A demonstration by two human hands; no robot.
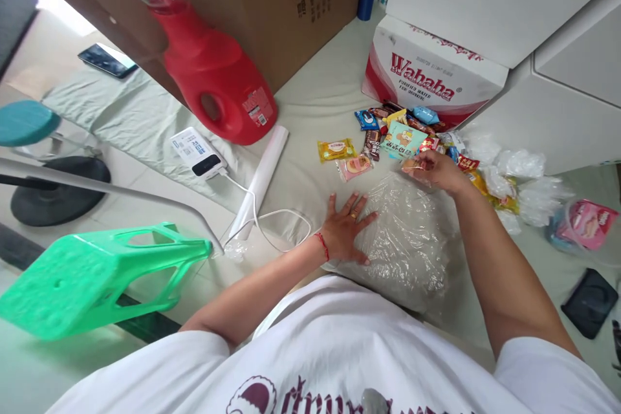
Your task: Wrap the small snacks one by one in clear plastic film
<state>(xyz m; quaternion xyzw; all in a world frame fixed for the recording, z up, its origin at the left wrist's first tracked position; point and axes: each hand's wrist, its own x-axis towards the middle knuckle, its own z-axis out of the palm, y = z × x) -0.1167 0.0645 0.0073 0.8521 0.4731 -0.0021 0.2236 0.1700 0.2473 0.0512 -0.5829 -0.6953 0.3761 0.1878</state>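
Observation:
My left hand [345, 228] lies flat with spread fingers on the near-left edge of a clear crinkled plastic bag [410, 246] spread on the pale cloth. My right hand [433, 170] is at the bag's far edge, fingers pinched on a small wrapped snack. Just beyond it lies a heap of wrapped snacks [400, 132]: a teal packet, a yellow packet [334, 149], a pink packet [354, 167] and several small dark bars.
A Wahaha carton [427, 74] stands behind the snacks. A red detergent jug [213, 71], a white power bank [198, 151] with cable, a white roll [259, 181] and a green stool [97, 275] are at left. Loose clear bags [521, 181], a pink packet [587, 223] and a black object [589, 302] lie right.

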